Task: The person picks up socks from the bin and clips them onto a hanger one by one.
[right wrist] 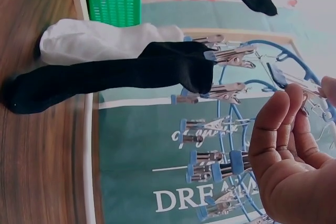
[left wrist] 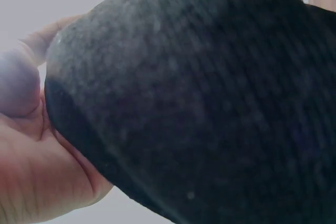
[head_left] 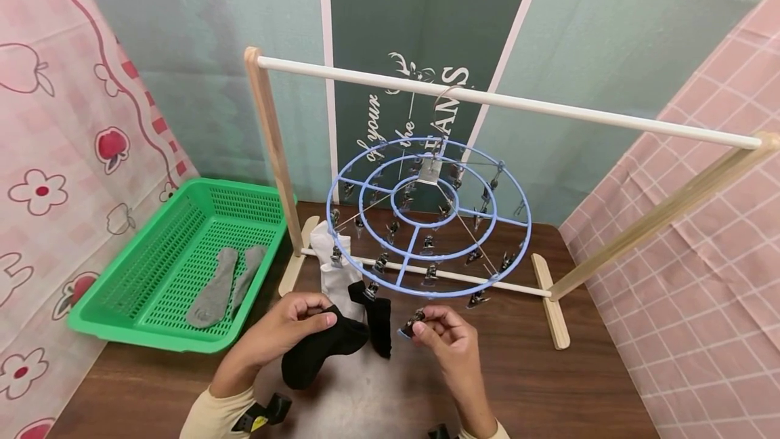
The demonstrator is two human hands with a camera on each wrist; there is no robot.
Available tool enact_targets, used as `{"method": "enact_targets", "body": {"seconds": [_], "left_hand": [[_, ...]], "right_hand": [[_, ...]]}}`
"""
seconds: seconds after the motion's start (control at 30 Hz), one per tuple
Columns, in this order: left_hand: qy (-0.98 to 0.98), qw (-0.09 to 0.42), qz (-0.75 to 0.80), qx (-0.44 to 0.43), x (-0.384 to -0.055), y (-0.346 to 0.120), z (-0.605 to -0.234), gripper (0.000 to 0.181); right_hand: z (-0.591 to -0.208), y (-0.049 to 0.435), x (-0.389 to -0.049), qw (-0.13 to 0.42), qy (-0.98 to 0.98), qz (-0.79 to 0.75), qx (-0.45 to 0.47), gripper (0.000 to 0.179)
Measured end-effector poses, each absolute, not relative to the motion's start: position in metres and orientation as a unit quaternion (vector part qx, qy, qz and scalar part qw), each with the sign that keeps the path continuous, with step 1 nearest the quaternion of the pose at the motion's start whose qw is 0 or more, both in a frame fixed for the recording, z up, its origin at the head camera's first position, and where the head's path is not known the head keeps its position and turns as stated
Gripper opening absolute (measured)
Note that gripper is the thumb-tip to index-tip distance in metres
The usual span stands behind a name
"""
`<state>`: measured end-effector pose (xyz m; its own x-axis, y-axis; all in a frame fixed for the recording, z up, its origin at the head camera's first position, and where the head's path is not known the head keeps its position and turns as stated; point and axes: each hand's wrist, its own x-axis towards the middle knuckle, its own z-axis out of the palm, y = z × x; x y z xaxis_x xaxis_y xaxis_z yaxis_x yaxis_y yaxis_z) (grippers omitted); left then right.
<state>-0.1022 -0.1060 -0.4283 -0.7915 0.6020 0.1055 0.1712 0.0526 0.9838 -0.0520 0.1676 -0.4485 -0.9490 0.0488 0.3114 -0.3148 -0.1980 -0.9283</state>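
My left hand point(head_left: 286, 325) pinches a black sock point(head_left: 323, 351) between thumb and fingers; the sock droops below it and fills most of the left wrist view. My right hand point(head_left: 449, 339) pinches a metal clip point(head_left: 411, 325) with blue tips, on the near side of the blue round clip hanger point(head_left: 409, 254). In the right wrist view, the clip's tips point(right wrist: 276, 75) hold no fabric. Between the hands, another black sock point(head_left: 380, 330) hangs from a clip. Beyond it a white sock point(head_left: 334, 273) hangs from the hanger's left side.
A green basket point(head_left: 146, 340) at left holds two grey socks point(head_left: 214, 290). The hanger hooks over the white rod point(head_left: 548, 107) of a wooden stand point(head_left: 274, 148), whose feet rest on the brown table point(head_left: 518, 371). Several other clips dangle from the rings.
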Motion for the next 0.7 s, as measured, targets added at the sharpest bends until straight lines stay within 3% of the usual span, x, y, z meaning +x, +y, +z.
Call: {"method": "enact_targets", "body": {"seconds": [0.7], "left_hand": [[0.695, 0.187, 0.627, 0.298, -0.105, -0.083, -0.439, 0.013]], "right_hand": [[-0.444, 0.155, -0.054, 0.103, -0.66, 0.737, 0.102, 0.01]]}}
